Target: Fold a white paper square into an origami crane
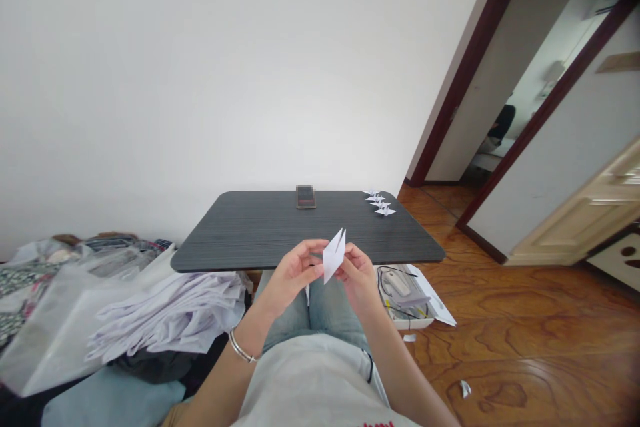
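Head camera gives me both hands together in front of the lap, close in past the near edge of the dark bench. Between them is the folded paper, a narrow white kite shape held upright with a slight tilt, its top split into two sharp points and its lower end tapering to one. My left hand pinches it from the left, thumb low on the side with fingers curled near it; the right hand grips the opposite edge, some of its fingertips hidden behind the sheet.

I read this as the middle of a fold: the body is creased into layers, but the two points stand straight, unlike the spread shapes of the small folded paper figures lined up at the bench's far right. To my judgement, the next move calls for one hand steadying the body while the other works a single point or flap, aligning edges before pressing the crease. Too firm a squeeze could buckle the layers; too loose, and the points may drift out of line. A small dark device lies at the bench's far edge, well apart from the work.
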Motion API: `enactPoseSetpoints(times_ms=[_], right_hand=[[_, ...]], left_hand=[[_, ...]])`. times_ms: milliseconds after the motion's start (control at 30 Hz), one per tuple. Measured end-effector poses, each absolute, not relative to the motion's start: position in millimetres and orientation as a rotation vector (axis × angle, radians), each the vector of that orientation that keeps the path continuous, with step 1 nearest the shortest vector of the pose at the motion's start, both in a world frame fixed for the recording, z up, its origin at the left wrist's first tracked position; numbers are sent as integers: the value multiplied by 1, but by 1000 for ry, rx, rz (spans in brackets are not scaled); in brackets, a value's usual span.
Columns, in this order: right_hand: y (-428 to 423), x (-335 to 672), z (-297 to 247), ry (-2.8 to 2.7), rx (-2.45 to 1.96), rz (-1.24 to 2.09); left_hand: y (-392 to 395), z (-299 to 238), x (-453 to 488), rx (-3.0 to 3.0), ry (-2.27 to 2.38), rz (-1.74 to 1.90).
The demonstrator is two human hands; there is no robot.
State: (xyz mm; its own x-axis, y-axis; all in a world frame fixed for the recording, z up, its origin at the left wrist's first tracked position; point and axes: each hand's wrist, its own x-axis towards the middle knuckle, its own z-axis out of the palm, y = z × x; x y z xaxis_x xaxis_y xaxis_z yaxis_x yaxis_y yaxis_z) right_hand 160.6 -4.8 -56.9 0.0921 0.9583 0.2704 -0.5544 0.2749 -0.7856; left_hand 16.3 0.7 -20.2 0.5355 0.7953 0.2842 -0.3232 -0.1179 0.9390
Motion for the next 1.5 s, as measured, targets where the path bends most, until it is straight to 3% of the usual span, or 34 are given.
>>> enactPoseSetpoints(times_ms=[533,1000,1500], right_hand=[[-16,156,-51,-1200,-900,659],[-24,154,-37,-1134,-830,898],[-26,153,-35,-1160,-795,1034]], left_hand=[[-4,-24,31,1533,701,1245],[7,-31,23,1026,399,1109],[10,-38,25,924,377,1036]])
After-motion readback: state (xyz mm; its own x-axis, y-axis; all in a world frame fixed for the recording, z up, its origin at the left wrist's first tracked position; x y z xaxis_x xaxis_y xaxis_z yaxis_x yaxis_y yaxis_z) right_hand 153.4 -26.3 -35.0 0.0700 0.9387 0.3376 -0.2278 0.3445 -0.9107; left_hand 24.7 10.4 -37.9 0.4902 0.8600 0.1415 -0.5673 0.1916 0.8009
